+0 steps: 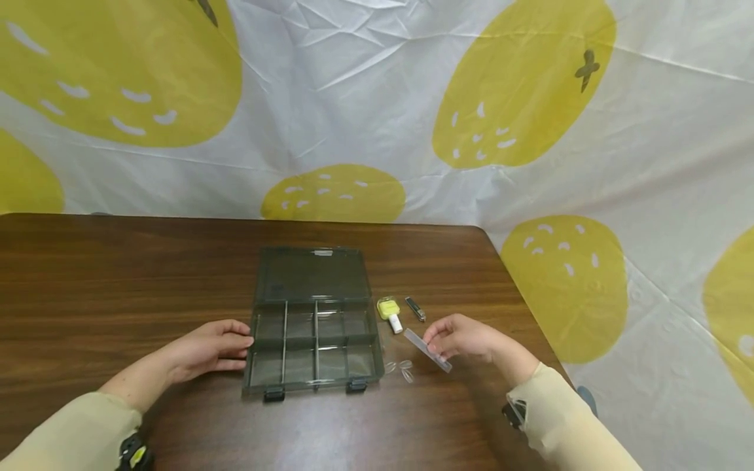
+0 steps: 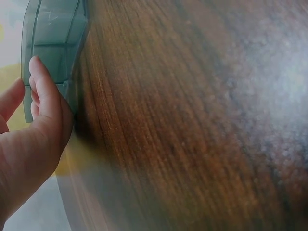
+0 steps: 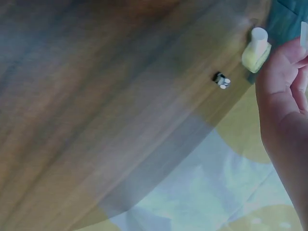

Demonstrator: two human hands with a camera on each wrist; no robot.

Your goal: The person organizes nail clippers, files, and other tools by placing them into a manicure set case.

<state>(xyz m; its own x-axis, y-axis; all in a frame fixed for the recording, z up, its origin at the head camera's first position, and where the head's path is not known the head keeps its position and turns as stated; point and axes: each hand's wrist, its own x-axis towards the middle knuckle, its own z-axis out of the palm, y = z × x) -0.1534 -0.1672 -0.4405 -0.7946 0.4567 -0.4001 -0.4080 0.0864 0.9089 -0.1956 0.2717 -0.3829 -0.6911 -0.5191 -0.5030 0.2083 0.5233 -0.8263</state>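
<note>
The left hand (image 1: 209, 353) has its fingers nearly straight and a bit spread, with the tips touching the left side of the box (image 1: 300, 364). The right hand (image 1: 462, 340) has its fingers bent in. Its thumb and fingers pinch a thin, clear strip (image 1: 416, 339) near the middle, so both ends poke out. The strip is to the right of the box, well apart from it, and it slants down to the right.

The box is dark and see-through, and it sits on the brown table (image 1: 147, 281). Its lid (image 1: 312, 273) is folded back, away from the person. Inside, long thin walls (image 1: 285, 353) run from front to back, and more walls cross them to make little rooms. Two black latches (image 1: 274, 395) are on the front.

Just beside the box on the right is a yellow bottle (image 1: 387, 307) with a white cap (image 1: 396, 324). A small clipper (image 1: 415, 309) lies near the bottle. Some little clear loops (image 1: 406, 373) lie by the box's front right corner.
</note>
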